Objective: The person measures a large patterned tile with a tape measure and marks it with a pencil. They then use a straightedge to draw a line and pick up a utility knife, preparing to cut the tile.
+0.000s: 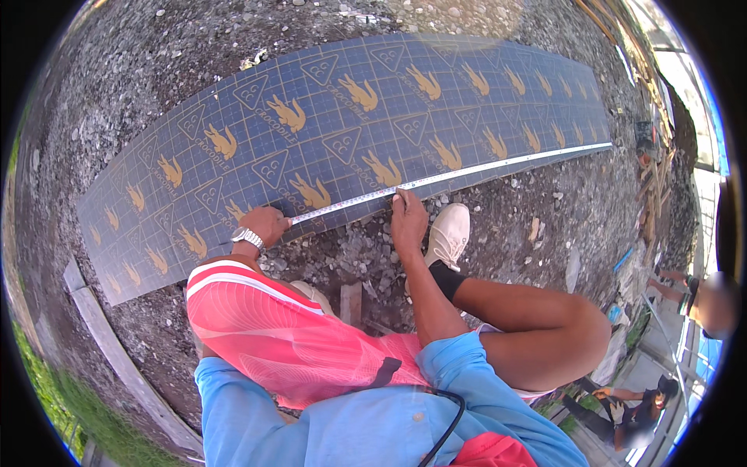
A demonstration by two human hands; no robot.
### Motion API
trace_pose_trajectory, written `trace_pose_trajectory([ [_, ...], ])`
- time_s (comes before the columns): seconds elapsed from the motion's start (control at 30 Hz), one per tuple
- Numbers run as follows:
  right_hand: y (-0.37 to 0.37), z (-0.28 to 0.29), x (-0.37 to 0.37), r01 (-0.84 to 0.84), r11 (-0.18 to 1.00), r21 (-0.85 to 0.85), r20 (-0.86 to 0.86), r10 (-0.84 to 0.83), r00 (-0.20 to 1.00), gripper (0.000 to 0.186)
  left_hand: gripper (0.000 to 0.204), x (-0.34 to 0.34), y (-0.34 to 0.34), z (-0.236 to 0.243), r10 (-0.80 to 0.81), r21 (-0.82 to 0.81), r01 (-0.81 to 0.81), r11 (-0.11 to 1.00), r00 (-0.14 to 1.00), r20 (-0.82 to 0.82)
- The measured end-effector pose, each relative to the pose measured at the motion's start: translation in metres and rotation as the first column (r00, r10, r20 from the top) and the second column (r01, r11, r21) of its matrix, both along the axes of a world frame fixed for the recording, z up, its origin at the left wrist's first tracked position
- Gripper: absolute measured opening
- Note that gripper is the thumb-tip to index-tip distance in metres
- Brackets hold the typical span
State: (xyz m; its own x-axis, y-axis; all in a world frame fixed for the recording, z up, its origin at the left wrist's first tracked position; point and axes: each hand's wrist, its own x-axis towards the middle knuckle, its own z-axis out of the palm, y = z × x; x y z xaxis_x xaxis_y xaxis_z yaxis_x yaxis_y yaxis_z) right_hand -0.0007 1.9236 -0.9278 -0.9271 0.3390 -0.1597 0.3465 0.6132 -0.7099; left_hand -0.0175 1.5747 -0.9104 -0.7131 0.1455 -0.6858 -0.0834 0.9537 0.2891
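A long dark-blue faced plywood sheet point(311, 156), printed with a grid and orange animal figures, lies on the gravel in front of me. The white blade of a tape measure point(498, 162) runs along its near edge, from the far right corner to my left hand. My left hand point(266, 226), with a silver watch at its wrist, is closed on the tape's near end; the fingers hide any case. Farther right, my right hand point(409, 222) is closed, its fingertips pinching the tape at the sheet's edge. Whether anything else is between those fingers cannot be made out.
My shoe point(449, 233) stands on the gravel point(513, 249) beside my right hand. A short wood piece point(351, 303) lies between my feet, a long board point(124, 358) at the left. Wooden strips point(657, 187) are piled at the right. Two other people point(622, 409) are at the lower right.
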Motion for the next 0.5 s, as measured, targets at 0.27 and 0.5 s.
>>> trace_pose_trajectory([
  [0.27, -0.027, 0.005, 0.018, -0.037, 0.999, -0.038, 0.141, 0.042, 0.989, 0.027, 0.041, -0.013, -0.002, -0.009, 0.021, 0.039, -0.026, 0.999, 0.992, 0.124],
  [0.5, -0.032, 0.011, 0.016, -0.162, 0.984, 0.070, 0.184, 0.147, 0.972, 0.019, 0.044, -0.012, -0.003, -0.021, -0.042, 0.034, 0.039, 0.999, 0.996, 0.084],
])
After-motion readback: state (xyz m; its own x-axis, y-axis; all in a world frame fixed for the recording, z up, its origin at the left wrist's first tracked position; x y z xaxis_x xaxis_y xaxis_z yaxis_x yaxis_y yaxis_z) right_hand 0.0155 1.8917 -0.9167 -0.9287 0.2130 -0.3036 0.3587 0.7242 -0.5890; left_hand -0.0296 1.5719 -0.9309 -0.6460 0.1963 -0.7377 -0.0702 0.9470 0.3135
